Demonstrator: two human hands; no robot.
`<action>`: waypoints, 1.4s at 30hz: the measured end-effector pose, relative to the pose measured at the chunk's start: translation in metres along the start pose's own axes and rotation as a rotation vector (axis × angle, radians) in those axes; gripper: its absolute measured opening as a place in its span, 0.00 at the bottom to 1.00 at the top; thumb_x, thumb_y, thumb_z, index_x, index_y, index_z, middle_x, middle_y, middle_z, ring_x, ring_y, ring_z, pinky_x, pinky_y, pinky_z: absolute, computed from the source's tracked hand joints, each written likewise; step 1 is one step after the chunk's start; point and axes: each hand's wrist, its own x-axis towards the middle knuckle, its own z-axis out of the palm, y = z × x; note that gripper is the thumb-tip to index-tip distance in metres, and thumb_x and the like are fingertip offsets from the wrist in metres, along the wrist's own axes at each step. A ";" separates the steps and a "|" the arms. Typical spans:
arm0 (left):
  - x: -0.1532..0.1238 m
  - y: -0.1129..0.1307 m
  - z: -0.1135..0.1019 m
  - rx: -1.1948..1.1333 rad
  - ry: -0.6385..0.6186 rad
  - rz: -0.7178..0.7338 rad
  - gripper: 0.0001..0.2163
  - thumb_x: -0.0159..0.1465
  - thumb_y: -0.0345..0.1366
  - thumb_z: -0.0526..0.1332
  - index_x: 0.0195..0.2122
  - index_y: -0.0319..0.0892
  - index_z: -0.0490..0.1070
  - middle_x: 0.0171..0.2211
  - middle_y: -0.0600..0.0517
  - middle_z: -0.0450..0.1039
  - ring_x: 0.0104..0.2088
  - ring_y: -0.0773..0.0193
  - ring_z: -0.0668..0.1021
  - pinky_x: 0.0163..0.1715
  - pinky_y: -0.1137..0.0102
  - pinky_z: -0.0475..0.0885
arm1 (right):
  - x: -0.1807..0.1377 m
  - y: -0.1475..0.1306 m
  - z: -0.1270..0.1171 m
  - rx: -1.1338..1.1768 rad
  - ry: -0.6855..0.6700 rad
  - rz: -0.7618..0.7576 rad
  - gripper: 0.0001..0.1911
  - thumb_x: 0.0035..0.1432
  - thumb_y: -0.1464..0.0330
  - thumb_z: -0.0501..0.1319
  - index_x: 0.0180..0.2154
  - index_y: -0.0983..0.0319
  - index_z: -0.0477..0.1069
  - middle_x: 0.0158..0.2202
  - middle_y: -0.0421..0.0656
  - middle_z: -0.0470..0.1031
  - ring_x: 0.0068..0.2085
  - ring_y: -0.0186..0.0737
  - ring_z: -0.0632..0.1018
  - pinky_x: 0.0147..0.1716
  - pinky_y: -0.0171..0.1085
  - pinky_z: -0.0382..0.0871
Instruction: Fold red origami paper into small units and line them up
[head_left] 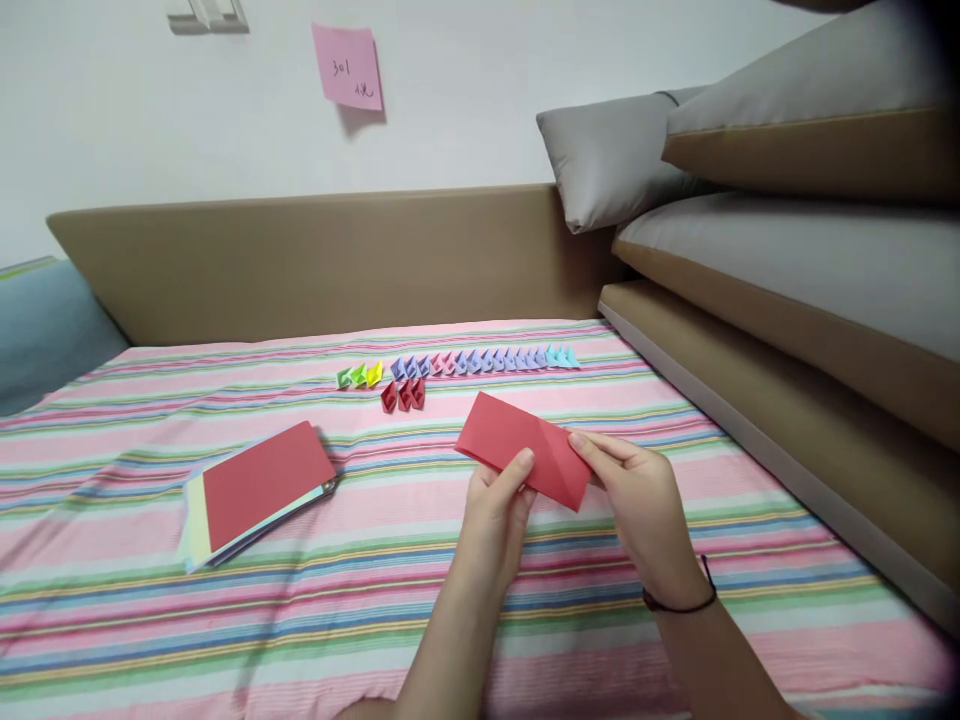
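Note:
A red sheet of paper (514,432), folded into a rectangle, is held up between my two hands over the striped bedspread. My left hand (499,510) pinches its lower edge, thumb on top and fingers beneath. At the right end, my right hand (634,485) grips the paper between thumb and fingers; a dark cord circles that wrist. A diagonal crease crosses the paper near the right hand. Beyond it sit three small red folded paper pieces (406,395), in front of a long row of purple, pink and blue ones (480,362).
To the left lies a stack of coloured paper (270,482), red on top. Green and yellow folded pieces (360,376) stand left of the row. Grey and brown cushions (795,270) pile up along the right. A brown backrest (337,270) runs along the wall behind the striped bedspread (360,620).

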 end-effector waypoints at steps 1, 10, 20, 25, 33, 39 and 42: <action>0.001 -0.003 0.000 0.021 0.061 0.035 0.16 0.56 0.33 0.66 0.46 0.39 0.72 0.46 0.45 0.75 0.49 0.56 0.75 0.50 0.64 0.69 | -0.001 0.000 0.001 -0.054 0.013 -0.023 0.14 0.48 0.61 0.68 0.36 0.60 0.79 0.38 0.43 0.81 0.41 0.46 0.79 0.41 0.43 0.75; 0.004 -0.002 0.002 0.031 0.307 0.144 0.12 0.54 0.29 0.66 0.41 0.37 0.74 0.39 0.46 0.79 0.42 0.60 0.79 0.43 0.70 0.73 | -0.016 0.002 0.015 -0.052 -0.104 -0.190 0.13 0.52 0.69 0.65 0.41 0.58 0.72 0.42 0.44 0.79 0.43 0.43 0.79 0.42 0.41 0.75; 0.001 0.010 0.003 0.003 0.193 0.173 0.09 0.57 0.32 0.64 0.39 0.36 0.74 0.36 0.47 0.78 0.37 0.63 0.79 0.41 0.71 0.72 | -0.021 0.002 0.020 -0.548 -0.275 -0.675 0.12 0.58 0.68 0.59 0.44 0.57 0.75 0.57 0.46 0.66 0.55 0.46 0.69 0.53 0.46 0.65; 0.002 0.009 -0.005 0.205 0.071 0.187 0.12 0.59 0.32 0.62 0.45 0.40 0.72 0.41 0.47 0.77 0.42 0.61 0.78 0.40 0.71 0.71 | -0.018 0.000 0.018 -0.242 -0.180 -0.335 0.09 0.57 0.66 0.61 0.40 0.57 0.75 0.49 0.45 0.71 0.44 0.40 0.76 0.43 0.39 0.72; 0.002 0.007 -0.009 0.564 0.138 0.189 0.08 0.58 0.37 0.62 0.37 0.38 0.73 0.37 0.47 0.78 0.39 0.59 0.78 0.41 0.68 0.70 | -0.009 -0.002 0.008 -0.008 -0.194 0.059 0.17 0.46 0.63 0.69 0.39 0.61 0.72 0.31 0.41 0.77 0.34 0.37 0.78 0.34 0.35 0.73; 0.000 0.007 -0.001 0.377 0.101 0.099 0.22 0.46 0.31 0.71 0.43 0.41 0.69 0.43 0.46 0.76 0.41 0.59 0.78 0.41 0.68 0.71 | -0.009 -0.002 0.010 0.080 -0.057 0.106 0.14 0.41 0.65 0.71 0.31 0.64 0.75 0.29 0.44 0.78 0.32 0.39 0.78 0.35 0.38 0.74; -0.001 0.004 0.000 0.412 0.109 -0.049 0.21 0.46 0.32 0.71 0.41 0.39 0.69 0.32 0.48 0.78 0.28 0.65 0.77 0.32 0.70 0.70 | -0.009 0.000 0.012 0.169 0.006 0.129 0.14 0.40 0.65 0.71 0.30 0.64 0.74 0.28 0.43 0.77 0.29 0.36 0.76 0.31 0.36 0.72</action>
